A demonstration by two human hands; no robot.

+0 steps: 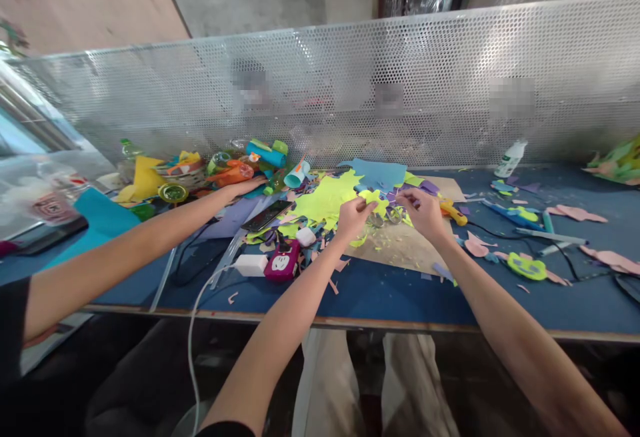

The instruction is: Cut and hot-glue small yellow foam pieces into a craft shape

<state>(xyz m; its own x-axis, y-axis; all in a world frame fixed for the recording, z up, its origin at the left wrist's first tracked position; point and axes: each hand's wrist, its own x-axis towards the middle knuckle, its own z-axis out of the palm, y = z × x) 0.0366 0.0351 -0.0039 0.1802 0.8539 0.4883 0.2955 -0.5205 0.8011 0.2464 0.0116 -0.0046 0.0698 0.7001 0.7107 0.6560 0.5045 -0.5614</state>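
A small yellow-green cutout [374, 199], of foam or paper, is pinched between the thumb and fingers of my left hand [354, 217]. Just to its right, my right hand [423, 211] has its fingertips pressed together; anything between them is too small to make out. Below the cutout, two ring shapes like scissor handles [394, 215] lie between my hands. A large ragged yellow-green sheet [327, 198] spreads out left of my left hand, with a blue sheet [380, 174] behind. Beneath both hands is a brown paper sheet [395, 250].
Another person's hand [250, 185] reaches in from the left among bottles and scraps. A yellow glue gun [453, 212] lies by my right wrist. A magenta power adapter [283, 261], phone [267, 215] and white bottle [511, 159] are on the blue table. A perforated metal panel [340, 110] stands behind.
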